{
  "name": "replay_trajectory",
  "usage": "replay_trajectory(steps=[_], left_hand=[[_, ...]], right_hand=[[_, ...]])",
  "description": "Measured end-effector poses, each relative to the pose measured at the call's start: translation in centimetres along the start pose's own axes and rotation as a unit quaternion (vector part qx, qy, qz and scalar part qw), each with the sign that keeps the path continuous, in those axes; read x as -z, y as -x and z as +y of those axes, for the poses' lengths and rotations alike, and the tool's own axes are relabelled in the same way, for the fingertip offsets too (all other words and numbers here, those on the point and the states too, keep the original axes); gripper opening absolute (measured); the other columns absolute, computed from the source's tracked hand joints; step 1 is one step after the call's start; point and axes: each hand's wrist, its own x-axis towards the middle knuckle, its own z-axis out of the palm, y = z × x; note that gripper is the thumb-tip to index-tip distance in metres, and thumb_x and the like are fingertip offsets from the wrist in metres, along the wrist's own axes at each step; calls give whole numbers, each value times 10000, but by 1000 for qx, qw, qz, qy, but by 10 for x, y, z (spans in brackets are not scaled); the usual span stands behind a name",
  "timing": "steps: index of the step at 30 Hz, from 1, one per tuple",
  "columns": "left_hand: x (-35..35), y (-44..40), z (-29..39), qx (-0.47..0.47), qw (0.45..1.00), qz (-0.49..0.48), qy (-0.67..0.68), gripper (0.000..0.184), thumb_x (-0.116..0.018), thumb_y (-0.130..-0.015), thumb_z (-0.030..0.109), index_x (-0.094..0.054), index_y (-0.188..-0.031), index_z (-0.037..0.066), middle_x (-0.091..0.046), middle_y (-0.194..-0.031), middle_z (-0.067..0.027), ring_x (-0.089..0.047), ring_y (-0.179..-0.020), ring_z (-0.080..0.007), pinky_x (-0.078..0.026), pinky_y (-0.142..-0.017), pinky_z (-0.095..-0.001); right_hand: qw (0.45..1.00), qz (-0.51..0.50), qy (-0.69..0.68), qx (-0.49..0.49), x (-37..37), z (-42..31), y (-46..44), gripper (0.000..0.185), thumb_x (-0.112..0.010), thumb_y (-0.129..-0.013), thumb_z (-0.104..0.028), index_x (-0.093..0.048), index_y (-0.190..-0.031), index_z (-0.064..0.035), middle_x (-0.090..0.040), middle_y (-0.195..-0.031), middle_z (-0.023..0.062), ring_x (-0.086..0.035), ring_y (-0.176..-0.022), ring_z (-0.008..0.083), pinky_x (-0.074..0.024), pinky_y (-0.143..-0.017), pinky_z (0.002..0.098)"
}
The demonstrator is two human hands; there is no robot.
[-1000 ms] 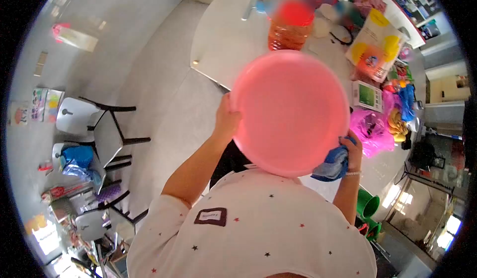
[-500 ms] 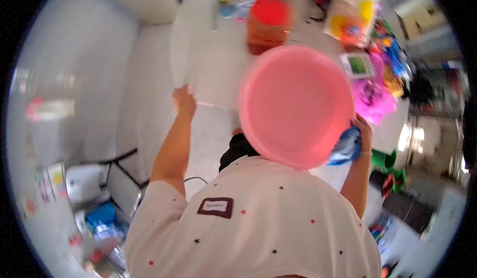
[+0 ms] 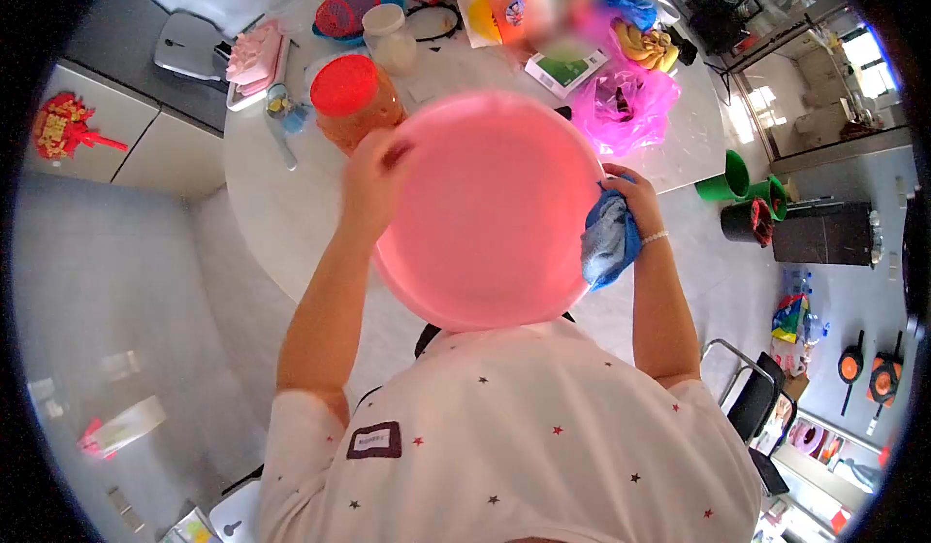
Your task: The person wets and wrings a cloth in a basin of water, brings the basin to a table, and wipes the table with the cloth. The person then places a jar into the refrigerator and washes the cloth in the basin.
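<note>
A round pink basin (image 3: 490, 213) is held against the front of the white shirt. My right hand (image 3: 632, 199) is closed on its right rim, together with a blue and white cloth (image 3: 608, 238) that hangs down beside it. At the basin's upper left edge is my left hand (image 3: 376, 182), its blurred fingers bent over the rim; whether they grip it is unclear. Just beyond that hand stands a jar with a red lid (image 3: 345, 85) and reddish-brown contents.
The white table (image 3: 257, 189) bears a white-lidded jar (image 3: 390, 39), a pink plastic bag (image 3: 626, 107), a green and white box (image 3: 565, 70) and a yellow-patterned package (image 3: 490, 5). Green bins (image 3: 725, 176) stand at the right, and a black chair (image 3: 752, 402) is lower right.
The view has swung right. My left hand left the basin's rim, hung apart from it half a second ago, and is now back at its upper left edge. My right hand kept the basin and cloth.
</note>
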Motion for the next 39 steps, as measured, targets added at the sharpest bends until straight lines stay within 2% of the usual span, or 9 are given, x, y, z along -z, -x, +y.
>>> replay_trajectory(steps=[3,8,11,14,18,21,25,31,39], left_hand=[[-57,-77,-13,26,993,-100,-62,197,-630,-780,164,-633,-950,64,-642,-872,-97,-625,-802,-257,-484,-717,-351],[-107,-123,-35,112,975,-83,-174,478,-674,-764,321,-558,-1176,109,-542,-1204,-171,-508,-1118,-310,-400,-936,-428],[-72,-92,-12,-74,927,22,-367,601,-677,-747,405,-494,-1249,131,-423,-1310,-200,-361,-1236,-370,-322,-991,-502],[-31,-93,-32,-68,868,191,-454,630,-657,-733,354,-429,-1286,158,-383,-1326,-198,-361,-1217,-416,-239,-981,-622],[11,-107,-62,156,923,-14,-353,689,-594,-705,552,-449,-1293,224,-418,-1270,-207,-409,-1163,-416,-348,-921,-575],[20,-99,-39,178,903,-19,-391,801,-707,-609,511,-435,-1315,247,-421,-1270,-202,-443,-1123,-404,-399,-925,-506],[57,-65,-51,150,928,12,-342,798,-730,-578,461,-468,-1293,222,-443,-1230,-216,-484,-1081,-390,-416,-925,-458],[126,-34,-84,219,911,1,-351,791,-727,-586,418,-458,-1300,210,-459,-1197,-213,-493,-1087,-355,-427,-914,-431],[213,-38,-162,205,899,17,-385,794,-734,-605,334,-444,-1312,122,-481,-1182,-214,-489,-1095,-354,-412,-937,-415]], right_hand=[[1000,-3,1,0,0,-1,3,340,-655,-708,-76,-631,-1031,27,-638,-812,70,-587,-692,128,-482,-627,248],[999,-18,47,16,8,-14,17,350,-648,-733,-103,-615,-1053,35,-632,-843,81,-587,-749,130,-476,-677,249],[997,-30,73,28,22,-30,14,357,-648,-741,-112,-608,-1060,41,-627,-856,78,-586,-783,138,-469,-711,248],[989,-49,123,65,28,-41,-10,383,-652,-743,-121,-600,-1092,28,-623,-862,69,-588,-795,153,-472,-729,255],[952,-117,262,108,6,-59,-43,413,-659,-743,-129,-590,-1129,-2,-633,-861,70,-590,-783,154,-478,-715,269],[905,-212,351,110,-20,-67,-55,453,-676,-722,-144,-582,-1146,-13,-643,-850,78,-593,-758,158,-478,-709,279],[846,-173,471,180,-34,-75,-47,510,-705,-675,-160,-586,-1153,-31,-648,-848,94,-593,-732,158,-476,-702,280],[928,-163,319,103,-29,-59,-51,520,-684,-677,-118,-573,-1166,16,-644,-856,74,-586,-754,147,-477,-708,277],[950,-131,272,77,-41,-46,-40,502,-664,-682,-73,-572,-1165,29,-639,-860,70,-582,-722,116,-476,-663,246]])
